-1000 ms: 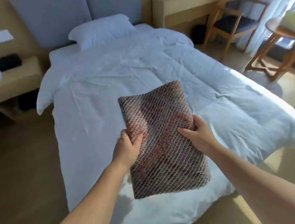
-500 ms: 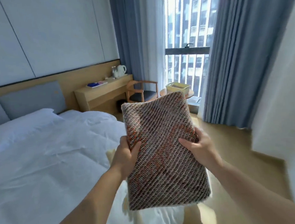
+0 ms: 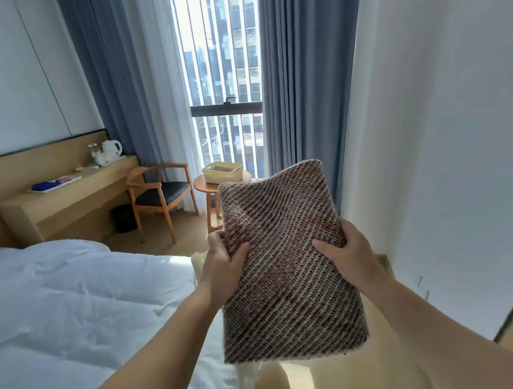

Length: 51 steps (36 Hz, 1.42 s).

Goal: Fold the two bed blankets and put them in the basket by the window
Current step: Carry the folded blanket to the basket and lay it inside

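A folded brown and orange knitted blanket (image 3: 289, 271) is held up in front of me, clear of the bed. My left hand (image 3: 224, 266) grips its left edge with the thumb on top. My right hand (image 3: 344, 253) grips its right edge the same way. Far ahead by the window, a pale yellow basket (image 3: 222, 172) stands on a small round wooden table (image 3: 200, 185); something brownish lies inside it. The blanket's top edge hides part of that table.
The white bed (image 3: 74, 316) fills the lower left. A wooden armchair (image 3: 160, 195) and a long desk (image 3: 59, 203) with a kettle stand left of the round table. Blue curtains (image 3: 295, 83) frame the window. A white wall (image 3: 445, 148) runs along the right, wooden floor between.
My view has swung from the bed to the window and moved nearer to the basket. Both hands keep the same hold on the folded blanket.
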### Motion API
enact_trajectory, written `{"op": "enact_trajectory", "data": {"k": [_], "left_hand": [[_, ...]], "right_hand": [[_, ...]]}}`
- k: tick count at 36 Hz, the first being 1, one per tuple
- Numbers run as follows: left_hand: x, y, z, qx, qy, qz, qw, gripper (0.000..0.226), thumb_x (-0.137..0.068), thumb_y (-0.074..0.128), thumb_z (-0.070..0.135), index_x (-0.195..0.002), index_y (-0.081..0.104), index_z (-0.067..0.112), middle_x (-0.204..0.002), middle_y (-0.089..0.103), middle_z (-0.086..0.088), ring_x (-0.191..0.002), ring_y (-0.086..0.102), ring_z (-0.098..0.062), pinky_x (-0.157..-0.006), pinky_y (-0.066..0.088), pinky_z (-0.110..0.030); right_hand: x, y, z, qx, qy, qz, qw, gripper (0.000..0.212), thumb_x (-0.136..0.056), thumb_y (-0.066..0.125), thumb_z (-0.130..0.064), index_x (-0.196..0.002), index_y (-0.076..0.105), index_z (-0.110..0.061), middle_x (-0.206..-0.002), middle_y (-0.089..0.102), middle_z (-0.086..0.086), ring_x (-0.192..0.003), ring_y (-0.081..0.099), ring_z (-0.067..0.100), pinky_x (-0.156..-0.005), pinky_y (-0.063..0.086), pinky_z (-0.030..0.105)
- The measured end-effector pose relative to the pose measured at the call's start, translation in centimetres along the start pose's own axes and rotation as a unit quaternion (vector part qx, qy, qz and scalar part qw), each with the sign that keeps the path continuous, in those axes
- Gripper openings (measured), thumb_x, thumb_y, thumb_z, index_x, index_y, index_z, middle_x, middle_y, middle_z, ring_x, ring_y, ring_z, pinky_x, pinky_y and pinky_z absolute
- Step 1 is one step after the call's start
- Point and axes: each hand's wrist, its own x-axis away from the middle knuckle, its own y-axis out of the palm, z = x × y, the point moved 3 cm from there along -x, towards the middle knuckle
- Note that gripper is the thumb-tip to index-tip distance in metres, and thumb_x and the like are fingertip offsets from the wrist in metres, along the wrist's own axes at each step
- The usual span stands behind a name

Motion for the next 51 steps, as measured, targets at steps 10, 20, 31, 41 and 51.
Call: {"op": "enact_trajectory", "data": {"k": [10,20,31,41,51], "left_hand": [[-7.4,2.5,-0.5,0.015,0.047,-0.079,0.996,0.035,-0.094,0.057,0.034,-0.115,0.033,0.019,-0.097,0.052,0.017,-0.096,0.055,-0.009,-0.084,0.046,-0.030],[-15.2,5.5,-2.5,-0.024,0.078,-0.104,0.991,0.042,-0.087,0.056,0.052,-0.110,0.032,0.027,-0.102,0.060,0.007,-0.100,0.060,-0.019,-0.093,0.049,-0.047],[-24.8,14.1,-0.9,-0.025,0.089,-0.065,0.994,0.042,-0.090,0.060,0.040,-0.118,0.038,0.019,-0.106,0.061,0.002,-0.099,0.060,-0.016,-0.091,0.051,-0.044],[-34.1,20.9,2.7,-0.038,0.072,-0.005,0.997,0.044,-0.090,0.062,0.035,-0.123,0.040,0.017,-0.108,0.059,0.002,-0.101,0.059,-0.017,-0.090,0.049,-0.037],[-43.7,24.4,0.3,-0.023,0.040,-0.002,0.999,0.041,-0.089,0.064,0.034,-0.119,0.040,0.019,-0.105,0.059,0.006,-0.099,0.059,-0.015,-0.091,0.050,-0.039]], "right_hand": [[-3.8,0.2,1.9,0.035,0.028,0.088,0.995,0.048,-0.084,0.072,-0.029,-0.128,0.053,-0.026,-0.108,0.061,-0.013,-0.100,0.060,0.010,-0.092,0.047,0.030],[-8.9,0.1,4.6,0.085,0.055,0.133,0.986,0.049,-0.082,0.072,-0.036,-0.127,0.055,-0.025,-0.113,0.063,-0.010,-0.105,0.061,0.014,-0.099,0.047,0.040],[-20.5,-4.0,11.1,0.045,0.035,0.118,0.991,0.048,-0.084,0.072,-0.027,-0.128,0.055,-0.018,-0.115,0.065,-0.004,-0.105,0.062,0.017,-0.096,0.049,0.037],[-33.6,-9.0,13.8,0.021,0.013,0.067,0.997,0.045,-0.087,0.070,-0.023,-0.128,0.053,-0.017,-0.111,0.061,-0.006,-0.101,0.058,0.012,-0.091,0.043,0.027],[-44.6,-8.0,18.3,0.018,0.015,0.031,0.999,0.046,-0.088,0.068,-0.022,-0.130,0.051,-0.019,-0.110,0.058,-0.010,-0.098,0.055,0.007,-0.092,0.042,0.024]]}}
